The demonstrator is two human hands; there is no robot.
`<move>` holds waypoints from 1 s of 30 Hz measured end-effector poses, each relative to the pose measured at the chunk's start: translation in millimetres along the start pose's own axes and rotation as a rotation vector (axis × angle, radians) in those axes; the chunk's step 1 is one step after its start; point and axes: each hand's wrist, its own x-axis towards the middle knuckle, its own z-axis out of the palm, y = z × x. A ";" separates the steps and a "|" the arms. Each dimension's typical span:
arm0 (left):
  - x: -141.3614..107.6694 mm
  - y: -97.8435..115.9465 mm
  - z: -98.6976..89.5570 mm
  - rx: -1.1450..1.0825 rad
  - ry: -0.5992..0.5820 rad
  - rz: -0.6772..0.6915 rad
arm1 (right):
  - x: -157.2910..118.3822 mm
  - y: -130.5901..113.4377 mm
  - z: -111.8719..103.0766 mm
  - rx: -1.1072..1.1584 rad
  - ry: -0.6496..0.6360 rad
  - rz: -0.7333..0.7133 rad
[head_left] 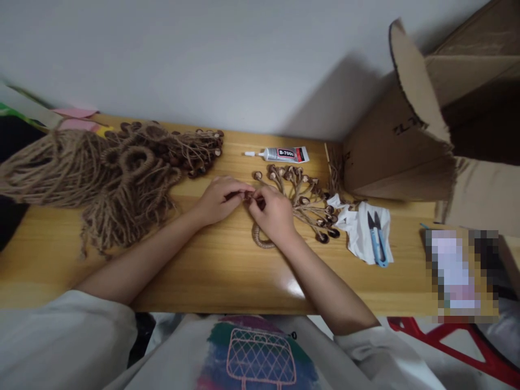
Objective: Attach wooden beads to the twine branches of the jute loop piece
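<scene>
My left hand [222, 200] and my right hand [273, 212] meet over the middle of the table, fingertips pinched around a small brown piece [248, 196] that is mostly hidden. Under and beside my right hand lies a coiled cord ring [263, 240]. From it, knotted cords with brown beads or caps [303, 201] fan out to the right. A glue tube [286, 155] marked B-7000 rests behind my hands, its white nozzle pointing left.
Bundles of brown cord [65, 168] cover the left of the wooden table [195, 276]. At the right, blue-handled snips [378, 242] lie on white plastic [359, 241]. An open cardboard box [400, 146] stands behind them; a blurred-out item [453, 271] is at the right edge.
</scene>
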 end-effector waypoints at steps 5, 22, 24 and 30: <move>1.4 -0.9 1.6 0.024 0.020 -0.012 | 0.3 -3.6 -1.7 -0.008 -0.007 0.020; 18.0 7.1 -5.9 -0.012 0.006 -0.182 | 18.4 -5.4 1.1 -0.012 0.050 -0.019; 23.2 6.4 -6.7 0.007 0.013 -0.172 | 21.9 -4.7 1.3 -0.019 0.059 -0.017; 30.4 0.4 -3.0 -0.027 0.062 -0.169 | 27.6 -3.1 3.0 -0.036 0.076 -0.001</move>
